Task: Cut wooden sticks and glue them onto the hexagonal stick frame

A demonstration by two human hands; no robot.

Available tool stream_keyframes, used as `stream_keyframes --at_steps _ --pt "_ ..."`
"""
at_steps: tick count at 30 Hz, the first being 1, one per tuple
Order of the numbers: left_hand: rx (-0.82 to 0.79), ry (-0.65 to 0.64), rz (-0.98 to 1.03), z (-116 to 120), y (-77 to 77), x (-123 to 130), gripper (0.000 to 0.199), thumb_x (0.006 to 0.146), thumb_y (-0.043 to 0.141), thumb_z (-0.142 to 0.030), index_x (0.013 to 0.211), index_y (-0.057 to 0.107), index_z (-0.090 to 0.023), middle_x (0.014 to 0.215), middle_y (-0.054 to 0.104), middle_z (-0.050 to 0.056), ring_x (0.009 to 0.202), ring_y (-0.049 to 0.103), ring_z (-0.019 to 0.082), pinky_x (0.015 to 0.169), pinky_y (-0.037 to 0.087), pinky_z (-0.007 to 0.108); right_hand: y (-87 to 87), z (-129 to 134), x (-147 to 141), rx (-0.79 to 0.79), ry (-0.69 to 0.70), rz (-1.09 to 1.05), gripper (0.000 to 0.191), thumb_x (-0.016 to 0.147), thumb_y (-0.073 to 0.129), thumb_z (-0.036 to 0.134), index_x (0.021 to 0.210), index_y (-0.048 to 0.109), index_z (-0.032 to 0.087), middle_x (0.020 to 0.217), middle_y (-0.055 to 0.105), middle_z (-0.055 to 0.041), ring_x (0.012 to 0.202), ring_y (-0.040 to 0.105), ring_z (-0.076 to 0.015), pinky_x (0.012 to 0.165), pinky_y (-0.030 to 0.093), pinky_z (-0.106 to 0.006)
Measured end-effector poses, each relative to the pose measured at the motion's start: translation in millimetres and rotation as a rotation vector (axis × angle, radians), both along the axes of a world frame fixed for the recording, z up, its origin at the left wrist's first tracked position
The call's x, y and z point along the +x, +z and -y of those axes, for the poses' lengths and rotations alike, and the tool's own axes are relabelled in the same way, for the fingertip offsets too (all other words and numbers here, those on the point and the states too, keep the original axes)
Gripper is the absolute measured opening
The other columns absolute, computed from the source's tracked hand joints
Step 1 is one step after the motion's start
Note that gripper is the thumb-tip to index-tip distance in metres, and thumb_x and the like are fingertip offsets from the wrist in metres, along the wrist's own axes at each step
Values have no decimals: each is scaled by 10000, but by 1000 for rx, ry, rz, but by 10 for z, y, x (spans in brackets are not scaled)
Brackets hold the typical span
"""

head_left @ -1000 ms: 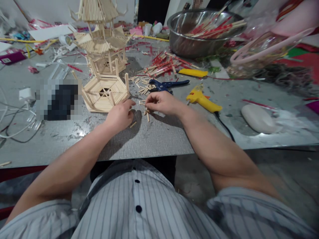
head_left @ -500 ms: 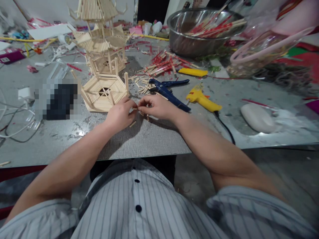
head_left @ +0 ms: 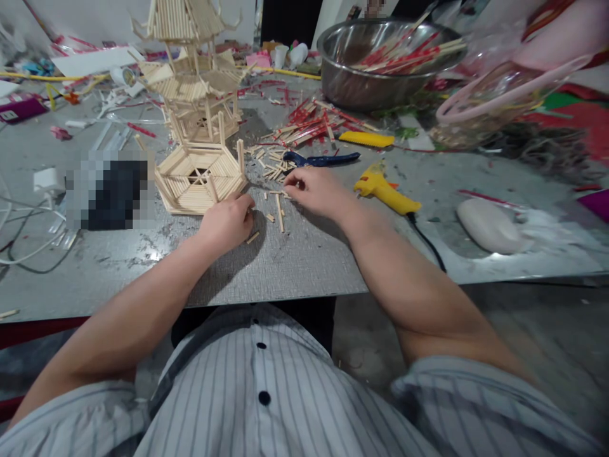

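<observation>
A hexagonal stick base [head_left: 197,181] with short upright posts lies before a tiered stick tower [head_left: 190,82]. At the base's near right edge is my left hand [head_left: 227,222], its fingers closed; anything in them is too small to name. My right hand [head_left: 314,190] is over the table by the small cut sticks [head_left: 273,168], thumb and forefinger curled near a short stick. Whether it grips that stick is unclear. Between the hands lie a longer stick [head_left: 280,213] and several short pieces. Blue-handled pliers [head_left: 328,160] are partly hidden behind my right hand.
Right of my right hand is a yellow glue gun [head_left: 390,190] with a black cord. Behind are a yellow cutter [head_left: 366,138], red-tipped sticks [head_left: 314,124] and a steel bowl [head_left: 366,86]. A grey stone-like object [head_left: 489,225] lies farther right; white cables [head_left: 28,203] are at left.
My hands have moved apart. The right one has gone right and slightly away from me, now covering part of the pliers. Small sticks between the hands have come into view.
</observation>
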State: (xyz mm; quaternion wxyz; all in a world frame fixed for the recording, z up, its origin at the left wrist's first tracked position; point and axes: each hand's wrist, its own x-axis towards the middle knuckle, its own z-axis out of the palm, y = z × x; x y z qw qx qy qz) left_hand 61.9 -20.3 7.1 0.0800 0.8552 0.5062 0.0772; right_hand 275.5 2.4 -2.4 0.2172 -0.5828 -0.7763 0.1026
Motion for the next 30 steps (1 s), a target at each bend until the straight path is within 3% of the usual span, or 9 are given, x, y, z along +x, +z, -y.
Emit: stream_keyframes --at_steps 8,17,24,30 --pt "35 -9 43 21 40 -20 391 858 431 -165 1200 616 -124 1201 617 149 986 647 251 816 527 363 56 -22 146 -21 -134 154 233 820 510 195 927 716 182 976 718 -112 905 642 -262 765 448 -358" --pt "145 -41 252 -30 -49 -60 296 816 457 -155 1028 663 -172 1056 665 111 813 637 192 718 503 322 52 -28 178 -106 -155 224 225 835 536 247 930 729 183 970 734 -116 918 655 -281 735 447 -362" --pt "175 -57 321 -43 -57 -68 264 820 468 -184 979 674 -143 958 660 96 719 587 152 669 477 298 69 10 69 -145 -207 249 230 850 533 276 941 720 180 942 734 -111 894 655 -268 713 439 -345" --pt "137 -51 302 -42 -46 -58 271 828 470 -184 998 676 -140 964 659 104 748 589 164 706 482 318 83 22 -33 -148 -232 361 272 885 497 300 1004 714 188 1033 724 -129 957 647 -289 730 424 -370"
